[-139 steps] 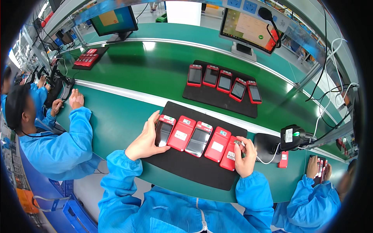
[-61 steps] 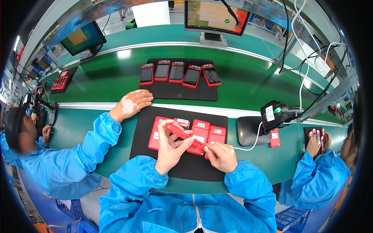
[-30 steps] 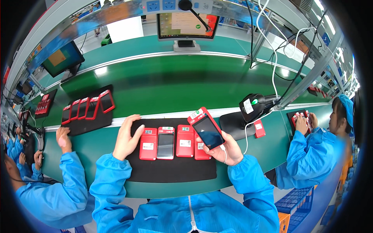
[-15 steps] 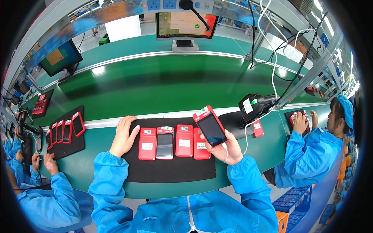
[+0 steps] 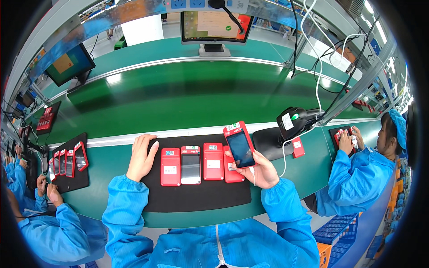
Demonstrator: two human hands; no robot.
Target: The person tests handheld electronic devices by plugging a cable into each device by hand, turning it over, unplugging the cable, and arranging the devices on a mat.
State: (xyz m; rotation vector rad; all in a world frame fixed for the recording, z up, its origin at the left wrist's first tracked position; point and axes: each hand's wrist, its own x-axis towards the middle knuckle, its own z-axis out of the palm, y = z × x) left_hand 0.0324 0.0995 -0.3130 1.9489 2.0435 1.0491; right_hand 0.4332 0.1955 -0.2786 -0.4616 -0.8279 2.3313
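Note:
My right hand [image 5: 262, 172] grips a red handheld device with a dark screen [image 5: 240, 146], raised above the right part of a black mat [image 5: 196, 198]. A white cable [image 5: 254, 175] hangs at the device's lower end. On the mat lie a red device with its labelled back up [image 5: 170, 168], one with its screen up [image 5: 191, 166], another back-up device [image 5: 213, 162], and a fourth red device [image 5: 233, 175] partly hidden by the held one. At the mat's upper left corner rests my left hand [image 5: 142, 156], fingers stretched out, beside the leftmost device, holding nothing.
A black scanner on a stand [image 5: 291, 123] stands right of the mat, with a red device [image 5: 298, 148] by its base. Cables hang above it. A monitor [image 5: 214, 29] stands beyond the green bench. Co-workers sit left and right; a mat with red devices [image 5: 73, 178] lies at left.
The held device has turned more upright and its screen has tilted. My left hand stays in place. The co-worker's mat at left has shifted leftward.

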